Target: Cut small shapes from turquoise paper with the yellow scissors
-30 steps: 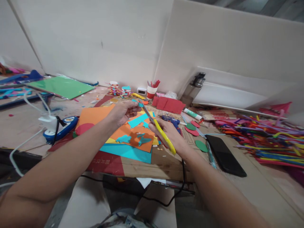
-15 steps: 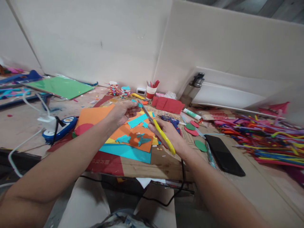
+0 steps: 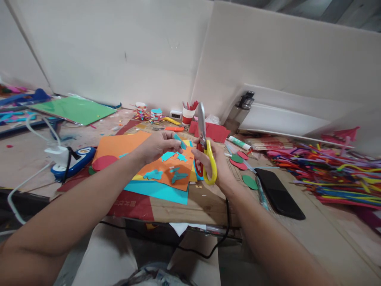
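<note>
My left hand (image 3: 160, 146) pinches a small piece of blue paper (image 3: 179, 140) above the orange sheets. My right hand (image 3: 216, 163) is wrapped around the handles of scissors (image 3: 210, 161) with one yellow and one red handle. Their blades point upward and look closed, apart from the paper. Below lie orange paper (image 3: 123, 146), blue paper (image 3: 157, 192) and several cut blue pieces (image 3: 153, 174), some of them star-like.
Behind the hands stand a cup of red sticks (image 3: 188, 114), folded red paper (image 3: 214, 132) and a dark bottle (image 3: 240, 111). To the right lie a black phone (image 3: 279, 194) and many pipe cleaners (image 3: 336, 171). A blue device (image 3: 73, 163) with a white cable sits at left.
The scissors have swung from slanting beside the paper to upright, drawing away to the right. My left hand has lowered slightly and moved right, still pinching the blue piece.
</note>
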Demonstrator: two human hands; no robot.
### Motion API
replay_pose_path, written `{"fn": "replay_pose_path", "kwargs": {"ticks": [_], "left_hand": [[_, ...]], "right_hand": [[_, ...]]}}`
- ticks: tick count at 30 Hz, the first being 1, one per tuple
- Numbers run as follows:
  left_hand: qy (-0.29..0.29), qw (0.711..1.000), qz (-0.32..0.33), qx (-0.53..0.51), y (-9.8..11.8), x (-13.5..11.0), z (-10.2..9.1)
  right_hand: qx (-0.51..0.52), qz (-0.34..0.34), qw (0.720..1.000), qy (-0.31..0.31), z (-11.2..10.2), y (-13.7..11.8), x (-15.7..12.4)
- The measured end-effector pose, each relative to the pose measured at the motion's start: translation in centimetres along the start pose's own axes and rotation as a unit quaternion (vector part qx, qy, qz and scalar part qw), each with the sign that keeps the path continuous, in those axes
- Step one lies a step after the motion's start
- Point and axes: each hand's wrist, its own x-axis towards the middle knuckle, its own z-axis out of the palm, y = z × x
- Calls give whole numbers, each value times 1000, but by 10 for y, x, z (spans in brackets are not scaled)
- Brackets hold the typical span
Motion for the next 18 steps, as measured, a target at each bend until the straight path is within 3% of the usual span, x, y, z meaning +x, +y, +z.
{"fn": "replay_pose_path", "kwargs": {"ticks": [8,18], "left_hand": [[-65,986,-21,154,-4,-6,7],[-81,987,-60,126,-15,-5,20]], "right_hand": [[45,-91,995,19,3,-4,-1],[34,-113,993,-5,12,12,3]]}}
